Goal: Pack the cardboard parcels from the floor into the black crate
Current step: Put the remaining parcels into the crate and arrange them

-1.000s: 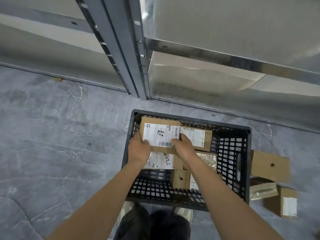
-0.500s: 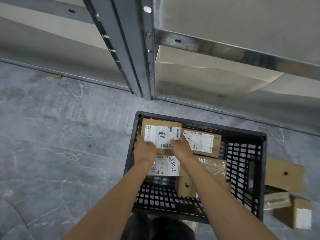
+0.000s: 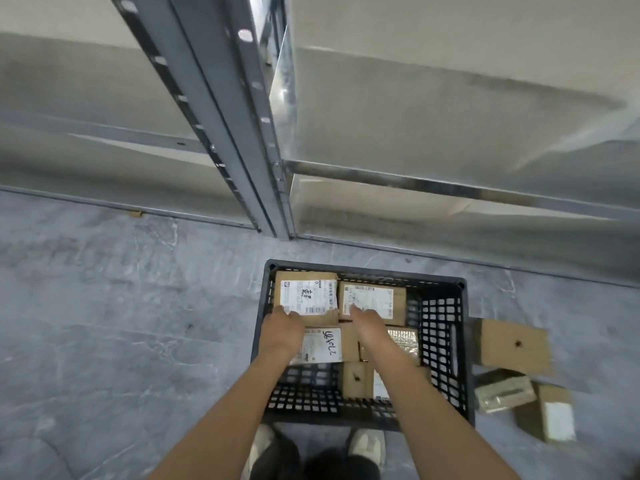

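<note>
reaching into crate (image 3: 438, 334) with both hands. got left hand (image 3: 282, 332) on near edge of back-left parcel (image 3: 306, 297), can't tell if gripping or just resting. got right hand (image 3: 369, 323) relaxed, fingers (image 3: 358, 315) straight, touching next parcel (image 3: 375, 301) over. leaving three floor parcels (image 3: 512, 348) just right of crate.

The right arm (image 3: 426, 393) hides most of the near parcel (image 3: 356, 379). Label (image 3: 308, 296) print is too blurred to read. Whether the left hand (image 3: 282, 329) grips anything is unclear.
</note>
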